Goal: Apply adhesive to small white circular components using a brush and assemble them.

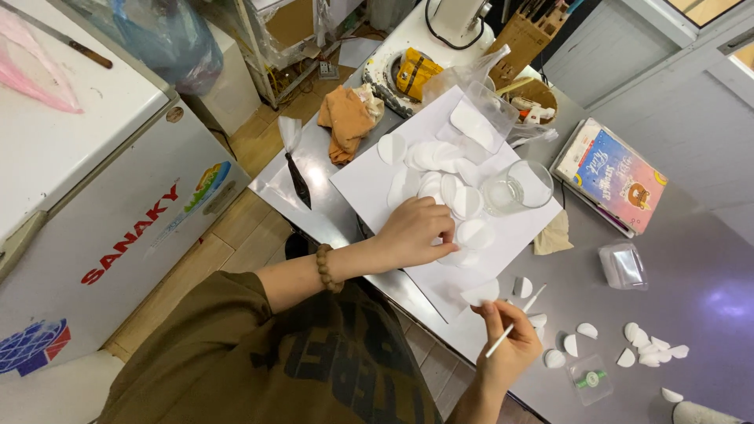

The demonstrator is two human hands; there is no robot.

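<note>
On the grey desk (707, 267), your items as they lie. Item one: large white sheet (369, 184), set at an angle, bearing a heap of white round wrappers (440, 169). Your left hand (412, 232) rests palm-down on the near end of that heap, fingers (441, 250) curled together and touching a wrapper (474, 233); a beaded bracelet (327, 268) sits on that wrist. Item two: thin white stick (510, 330), clamped between the fingers of your right hand (506, 345), just off the sheet's near corner; one folded white piece (481, 293) lies at your fingertips. Item three: folded half-moon pieces (648, 349), scattered on the desk to the right of that hand, beside a small clear packet (591, 379). Item four: clear glass (514, 188), standing on the sheet's right side. Item five: orange cloth (345, 118), crumpled past the sheet's far edge. Item six: colourful book (616, 177), flat, well right of the glass. Item seven: white chest freezer (94, 180), left of the desk.
</note>
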